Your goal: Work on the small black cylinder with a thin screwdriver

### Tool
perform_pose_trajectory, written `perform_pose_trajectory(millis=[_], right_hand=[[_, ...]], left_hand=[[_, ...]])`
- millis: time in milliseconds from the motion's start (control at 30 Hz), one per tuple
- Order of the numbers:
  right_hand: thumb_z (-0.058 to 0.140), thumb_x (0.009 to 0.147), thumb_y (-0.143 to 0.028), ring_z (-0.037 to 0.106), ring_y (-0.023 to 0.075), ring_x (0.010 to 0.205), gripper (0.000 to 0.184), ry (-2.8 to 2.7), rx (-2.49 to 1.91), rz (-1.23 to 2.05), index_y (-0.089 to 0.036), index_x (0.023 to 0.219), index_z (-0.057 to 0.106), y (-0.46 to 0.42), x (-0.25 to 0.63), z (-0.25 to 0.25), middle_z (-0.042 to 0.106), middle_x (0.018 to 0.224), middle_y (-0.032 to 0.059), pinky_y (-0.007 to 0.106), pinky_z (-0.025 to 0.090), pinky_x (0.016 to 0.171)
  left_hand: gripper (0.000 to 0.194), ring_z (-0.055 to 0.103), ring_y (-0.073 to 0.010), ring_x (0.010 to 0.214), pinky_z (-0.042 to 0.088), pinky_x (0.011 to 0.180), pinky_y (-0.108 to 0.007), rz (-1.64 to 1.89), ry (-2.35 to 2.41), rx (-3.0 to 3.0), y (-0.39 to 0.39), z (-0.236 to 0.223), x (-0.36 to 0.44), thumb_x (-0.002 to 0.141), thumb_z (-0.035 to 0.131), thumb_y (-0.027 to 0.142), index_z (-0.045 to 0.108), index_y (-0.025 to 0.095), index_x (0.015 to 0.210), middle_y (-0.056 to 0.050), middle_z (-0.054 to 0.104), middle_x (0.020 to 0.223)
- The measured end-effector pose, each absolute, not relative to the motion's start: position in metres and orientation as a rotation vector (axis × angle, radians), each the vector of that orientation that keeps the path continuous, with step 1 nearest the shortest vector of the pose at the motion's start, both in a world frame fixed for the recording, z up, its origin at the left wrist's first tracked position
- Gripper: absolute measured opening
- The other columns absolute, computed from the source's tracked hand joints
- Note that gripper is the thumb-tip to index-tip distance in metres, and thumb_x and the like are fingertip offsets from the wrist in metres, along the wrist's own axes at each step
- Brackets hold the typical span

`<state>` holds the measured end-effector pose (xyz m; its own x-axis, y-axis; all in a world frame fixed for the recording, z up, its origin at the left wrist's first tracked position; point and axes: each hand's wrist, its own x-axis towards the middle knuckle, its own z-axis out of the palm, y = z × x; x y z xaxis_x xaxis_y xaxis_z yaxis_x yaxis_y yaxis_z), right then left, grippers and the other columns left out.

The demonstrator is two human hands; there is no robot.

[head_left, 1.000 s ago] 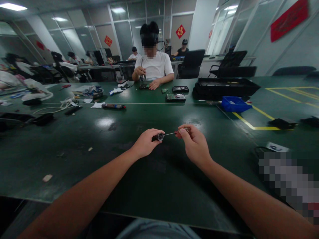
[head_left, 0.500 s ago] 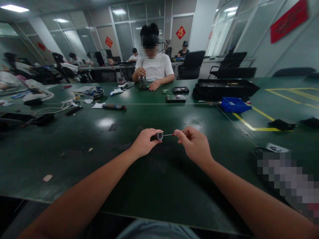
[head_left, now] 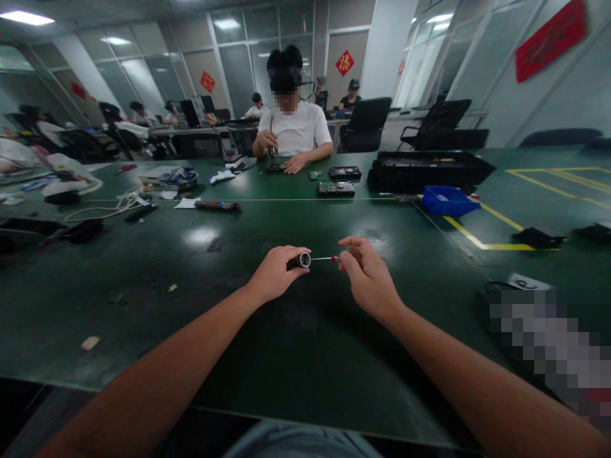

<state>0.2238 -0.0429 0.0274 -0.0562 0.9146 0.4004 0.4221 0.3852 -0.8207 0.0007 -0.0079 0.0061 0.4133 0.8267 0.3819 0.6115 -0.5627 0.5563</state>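
Between the thumb and fingers of my left hand is a small dark cylinder, its silver-rimmed round end facing me; it looks like a flashlight head. My right hand pinches the red-collared handle of a thin screwdriver, most of the handle being hidden by the fingers. The metal shaft points left and meets the rim of the cylinder. Whether the tip is in a screw or slot is too small to tell. Both hands are held above the green table.
Across the table a co-worker handles a circuit board. Hard drives, a long black tray and a blue bin lie at the far right. A dark cylindrical tool and a white cable are on the left.
The fingers of my right hand have loosened and the index finger has lifted off the handle, while the thumb stays on it. My left hand and the cylinder have hardly moved.
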Motion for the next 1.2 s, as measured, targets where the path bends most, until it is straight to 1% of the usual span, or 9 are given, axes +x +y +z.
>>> perform_pose_trajectory(millis=[67, 200, 267, 333, 433, 567, 767, 933, 1200], right_hand=[[0.055, 0.094, -0.036, 0.067, 0.0202, 0.082, 0.022, -1.549, -1.130, 0.732, -0.022, 0.109, 0.058, -0.040, 0.223, 0.025, 0.069, 0.089, 0.0045, 0.036, 0.051, 0.078], [0.057, 0.091, -0.049, 0.067, 0.0201, 0.081, 0.028, -1.364, -1.016, 0.932, -0.021, 0.096, 0.062, -0.028, 0.225, 0.017, 0.068, 0.088, 0.0055, 0.039, 0.055, 0.082], [0.054, 0.092, -0.051, 0.067, 0.0198, 0.079, 0.030, -1.234, -1.005, 1.002, -0.023, 0.094, 0.060, -0.021, 0.226, 0.013, 0.066, 0.087, 0.0052, 0.039, 0.056, 0.080], [0.054, 0.091, -0.052, 0.065, 0.0191, 0.073, 0.030, -1.166, -1.033, 1.056, -0.023, 0.089, 0.058, -0.018, 0.227, 0.009, 0.064, 0.080, 0.0036, 0.039, 0.057, 0.076], [0.057, 0.090, -0.049, 0.062, 0.0172, 0.068, 0.027, -1.142, -1.077, 1.005, -0.022, 0.086, 0.058, -0.018, 0.228, 0.008, 0.063, 0.078, 0.0027, 0.037, 0.057, 0.072], [0.056, 0.093, -0.046, 0.062, 0.0168, 0.072, 0.025, -1.204, -1.066, 0.902, -0.021, 0.091, 0.060, -0.023, 0.226, 0.010, 0.064, 0.082, 0.0038, 0.036, 0.055, 0.075], [0.057, 0.093, -0.047, 0.065, 0.0189, 0.076, 0.027, -1.362, -1.078, 0.793, -0.020, 0.095, 0.061, -0.027, 0.225, 0.012, 0.068, 0.083, 0.0046, 0.038, 0.054, 0.077], [0.055, 0.094, -0.046, 0.066, 0.0191, 0.077, 0.025, -1.390, -1.073, 0.791, -0.022, 0.095, 0.061, -0.030, 0.224, 0.016, 0.069, 0.085, 0.0049, 0.038, 0.054, 0.077], [0.054, 0.095, -0.041, 0.066, 0.0195, 0.076, 0.021, -1.471, -1.112, 0.749, -0.021, 0.096, 0.061, -0.035, 0.222, 0.024, 0.069, 0.084, 0.0050, 0.038, 0.053, 0.077]], left_hand=[[0.036, 0.062, -0.0234, 0.108, 0.044, 0.099, -0.042, 0.900, 1.259, 2.359, -0.010, 0.008, 0.002, 0.086, 0.071, 0.026, 0.066, 0.023, 0.121, -0.005, 0.070, 0.117], [0.035, 0.060, -0.0234, 0.112, 0.043, 0.100, -0.042, 0.887, 1.183, 2.424, -0.013, 0.013, 0.004, 0.088, 0.070, 0.024, 0.065, 0.023, 0.122, -0.005, 0.069, 0.121], [0.033, 0.060, -0.0230, 0.115, 0.041, 0.102, -0.042, 0.884, 1.127, 2.459, -0.014, 0.015, 0.005, 0.090, 0.067, 0.024, 0.064, 0.024, 0.123, -0.005, 0.068, 0.124], [0.031, 0.059, -0.0230, 0.116, 0.039, 0.104, -0.043, 0.871, 1.118, 2.479, -0.014, 0.016, 0.005, 0.091, 0.065, 0.024, 0.064, 0.024, 0.122, -0.005, 0.068, 0.124], [0.033, 0.059, -0.0234, 0.114, 0.039, 0.103, -0.044, 0.835, 1.166, 2.473, -0.013, 0.014, 0.005, 0.089, 0.068, 0.024, 0.064, 0.024, 0.122, -0.005, 0.068, 0.122], [0.037, 0.059, -0.0236, 0.113, 0.039, 0.102, -0.044, 0.823, 1.217, 2.448, -0.010, 0.008, 0.004, 0.087, 0.072, 0.025, 0.065, 0.025, 0.123, -0.004, 0.068, 0.121], [0.039, 0.059, -0.0245, 0.113, 0.038, 0.104, -0.045, 0.804, 1.240, 2.435, -0.010, 0.009, 0.004, 0.086, 0.072, 0.027, 0.065, 0.025, 0.124, -0.005, 0.069, 0.120], [0.037, 0.060, -0.0245, 0.110, 0.041, 0.100, -0.043, 0.841, 1.249, 2.415, -0.010, 0.010, 0.004, 0.086, 0.071, 0.029, 0.066, 0.025, 0.123, -0.005, 0.069, 0.119], [0.037, 0.060, -0.0234, 0.110, 0.041, 0.100, -0.042, 0.856, 1.222, 2.423, -0.009, 0.007, 0.002, 0.086, 0.072, 0.028, 0.066, 0.025, 0.122, -0.004, 0.070, 0.117]])
